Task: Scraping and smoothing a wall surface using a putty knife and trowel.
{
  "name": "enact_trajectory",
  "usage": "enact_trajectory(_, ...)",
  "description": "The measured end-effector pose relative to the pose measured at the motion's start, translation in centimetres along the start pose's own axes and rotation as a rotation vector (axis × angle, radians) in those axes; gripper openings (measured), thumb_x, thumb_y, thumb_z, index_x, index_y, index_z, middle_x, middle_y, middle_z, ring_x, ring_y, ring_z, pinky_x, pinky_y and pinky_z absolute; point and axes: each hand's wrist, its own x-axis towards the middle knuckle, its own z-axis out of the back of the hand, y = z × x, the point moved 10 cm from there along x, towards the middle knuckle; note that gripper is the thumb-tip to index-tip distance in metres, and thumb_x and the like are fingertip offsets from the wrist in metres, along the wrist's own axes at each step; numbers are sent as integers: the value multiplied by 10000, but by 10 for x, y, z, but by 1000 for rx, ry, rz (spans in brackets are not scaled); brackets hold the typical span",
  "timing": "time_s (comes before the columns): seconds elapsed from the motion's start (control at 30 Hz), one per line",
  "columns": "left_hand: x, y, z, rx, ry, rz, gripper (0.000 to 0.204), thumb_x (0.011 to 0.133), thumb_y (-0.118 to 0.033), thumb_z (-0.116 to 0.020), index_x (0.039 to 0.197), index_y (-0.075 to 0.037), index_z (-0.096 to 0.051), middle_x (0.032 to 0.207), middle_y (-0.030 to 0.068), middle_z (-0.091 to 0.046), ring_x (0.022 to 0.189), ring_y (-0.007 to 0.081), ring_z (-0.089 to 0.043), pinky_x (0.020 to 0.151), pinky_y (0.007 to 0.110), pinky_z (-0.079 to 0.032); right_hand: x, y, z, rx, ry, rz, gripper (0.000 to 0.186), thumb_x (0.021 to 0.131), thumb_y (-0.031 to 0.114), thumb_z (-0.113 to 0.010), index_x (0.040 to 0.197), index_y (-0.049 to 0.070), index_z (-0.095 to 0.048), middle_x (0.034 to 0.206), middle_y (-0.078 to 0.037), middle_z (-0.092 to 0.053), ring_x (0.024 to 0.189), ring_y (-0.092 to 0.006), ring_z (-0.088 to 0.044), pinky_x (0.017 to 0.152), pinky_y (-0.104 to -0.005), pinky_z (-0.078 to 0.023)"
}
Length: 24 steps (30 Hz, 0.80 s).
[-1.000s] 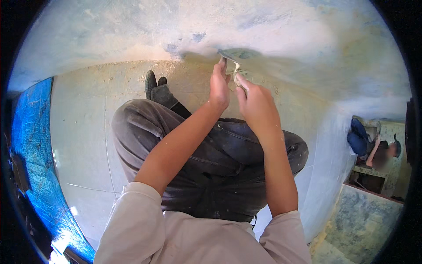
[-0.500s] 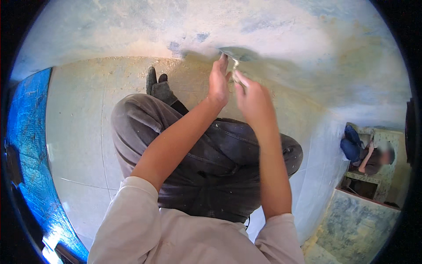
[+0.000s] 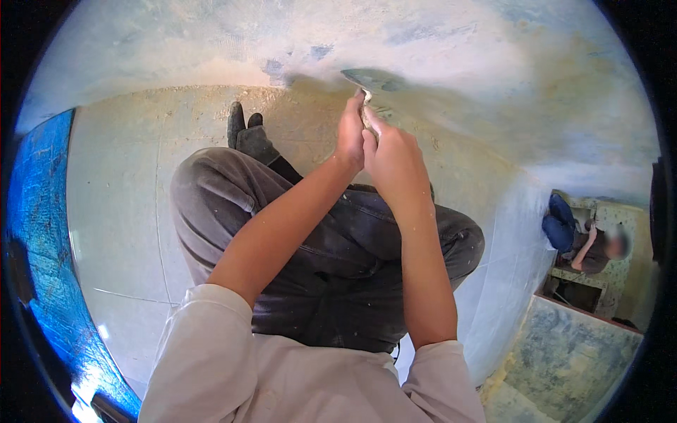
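Note:
A trowel (image 3: 379, 80) with a pale, narrow neck and a greyish blade lies against the lower part of the wall. My right hand (image 3: 393, 151) is closed around its handle, thumb toward the blade. Beside it my left hand (image 3: 350, 134) is held edge-on, its fingers stretched out together and touching or almost touching the handle near the neck. The handle is mostly hidden between the two hands. The wall (image 3: 233, 42) is patchy white, with blue-grey and yellowish areas.
Crumbs of debris lie along the foot of the wall. My crossed legs and dark shoe (image 3: 247, 127) rest on the tiled floor (image 3: 120, 211). A blue sheet (image 3: 42, 233) runs along the left. At far right another person (image 3: 589, 247) sits near a ledge.
My right hand has moved slightly left, closer to my left hand. The trowel blade has shifted a little left and up along the wall.

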Motion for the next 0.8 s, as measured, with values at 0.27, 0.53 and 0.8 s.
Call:
enact_trajectory(0.27,-7,-16,-5,10,29,-160,650,1046,-353,-286,1572,19,-198,1655,164,-179,1520,241,-187,1219,323,-155,-3,-6,2,47,4,3,386,941,171,-579,1307,62,-627,1008,-300,-655,966,-461,-631,846,-486,-505)
enact_trajectory(0.53,12,-12,27,195,-39,-212,633,1042,-350,-252,1583,-24,-198,1675,109,-130,1547,241,-101,1242,383,-116,-12,-44,-5,245,-92,173,386,965,190,-567,1320,41,-603,939,-290,-680,851,-406,-690,814,-469,-533)
enact_trajectory(0.8,23,-2,49,306,-96,-189,643,1054,-385,-301,1585,-39,-190,1668,90,-168,1546,236,-98,1245,436,-118,-107,-149,-37,1458,102,-513,476,1057,228,-499,1500,86,-402,845,-54,-569,554,-84,-458,476,-234,-382)
